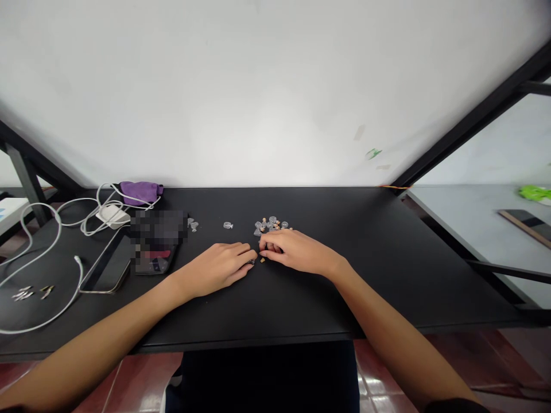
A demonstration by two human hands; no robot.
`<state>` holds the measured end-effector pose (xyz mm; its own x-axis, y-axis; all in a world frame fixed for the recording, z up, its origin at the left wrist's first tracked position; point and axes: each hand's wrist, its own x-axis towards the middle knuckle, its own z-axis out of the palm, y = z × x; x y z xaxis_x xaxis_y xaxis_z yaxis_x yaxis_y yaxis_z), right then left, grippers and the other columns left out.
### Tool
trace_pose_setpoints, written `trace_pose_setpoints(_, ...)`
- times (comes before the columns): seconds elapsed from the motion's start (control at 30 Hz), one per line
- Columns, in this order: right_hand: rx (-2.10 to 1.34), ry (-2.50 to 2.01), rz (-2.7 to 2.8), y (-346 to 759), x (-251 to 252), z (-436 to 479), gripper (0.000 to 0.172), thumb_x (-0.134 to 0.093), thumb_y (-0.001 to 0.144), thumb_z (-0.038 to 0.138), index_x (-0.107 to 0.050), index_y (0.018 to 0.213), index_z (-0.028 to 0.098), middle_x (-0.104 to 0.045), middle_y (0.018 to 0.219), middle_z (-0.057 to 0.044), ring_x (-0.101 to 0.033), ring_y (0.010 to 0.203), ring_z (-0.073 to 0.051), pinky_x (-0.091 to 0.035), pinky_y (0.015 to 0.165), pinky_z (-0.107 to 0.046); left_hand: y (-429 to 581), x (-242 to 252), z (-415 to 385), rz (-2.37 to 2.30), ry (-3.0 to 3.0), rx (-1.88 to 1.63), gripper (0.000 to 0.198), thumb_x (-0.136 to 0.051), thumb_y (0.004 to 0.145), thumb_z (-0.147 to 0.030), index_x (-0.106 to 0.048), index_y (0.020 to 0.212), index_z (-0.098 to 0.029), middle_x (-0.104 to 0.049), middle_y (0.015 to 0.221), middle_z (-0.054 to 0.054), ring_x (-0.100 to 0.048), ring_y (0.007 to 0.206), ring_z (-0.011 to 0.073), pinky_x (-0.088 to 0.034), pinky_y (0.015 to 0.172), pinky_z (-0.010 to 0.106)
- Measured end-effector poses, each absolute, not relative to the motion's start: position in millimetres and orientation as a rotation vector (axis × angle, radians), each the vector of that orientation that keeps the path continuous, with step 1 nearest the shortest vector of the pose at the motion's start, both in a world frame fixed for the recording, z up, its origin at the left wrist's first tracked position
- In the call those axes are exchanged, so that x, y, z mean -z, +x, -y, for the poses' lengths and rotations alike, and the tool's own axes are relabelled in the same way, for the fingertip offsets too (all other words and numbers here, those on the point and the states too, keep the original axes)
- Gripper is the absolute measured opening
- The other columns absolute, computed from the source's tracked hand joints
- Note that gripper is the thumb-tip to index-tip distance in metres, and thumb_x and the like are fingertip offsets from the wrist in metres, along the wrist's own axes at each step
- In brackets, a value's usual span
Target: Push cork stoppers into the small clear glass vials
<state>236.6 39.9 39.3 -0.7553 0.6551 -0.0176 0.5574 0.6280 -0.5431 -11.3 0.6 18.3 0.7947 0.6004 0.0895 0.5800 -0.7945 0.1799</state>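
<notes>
My left hand (pixel 224 266) rests low over the table, thumb and fingers closed on a tiny clear bottle (pixel 252 261), most of it covered by the fingertips. Just right of it, my right hand (pixel 297 251) has its fingers curled and pressed together; anything in them is hidden. A small tan cork (pixel 262 260) lies on the table below the right fingertips. Behind that hand is a cluster of tiny clear bottles (pixel 272 220), some with tan corks among them. One clear bottle (pixel 228 225) lies apart to the left, near a few more clear pieces (pixel 192 224).
On the black table (pixel 387 258), left, lie a phone (pixel 107 261), a second dark device (pixel 159 264) partly blurred out, a white cable (pixel 80 281) with a charger (pixel 112 215), a purple cloth (pixel 140 192) and small metal pieces (pixel 23 293). A white wall (pixel 258 103) stands behind.
</notes>
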Motion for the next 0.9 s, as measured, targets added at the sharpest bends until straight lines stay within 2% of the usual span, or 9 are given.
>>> trace_pose_setpoints(0.9, -0.844, -1.020, 2.672, 237.6, -42.0, -38.7, 0.009, -0.057, 0.101, 0.027, -0.062, 0.098, 0.022, -0.067, 0.090, -0.001, -0.056, 0.074, -0.016, -0.037, 0.069, -0.028, -10.6, -20.3, 0.6, -0.940, 2.830, -0.223, 0.017, -0.043, 0.109, -0.026, -0.059, 0.111, -0.020, -0.064, 0.099, 0.004, -0.066, 0.089, 0.0197, -0.048, 0.078, 0.033)
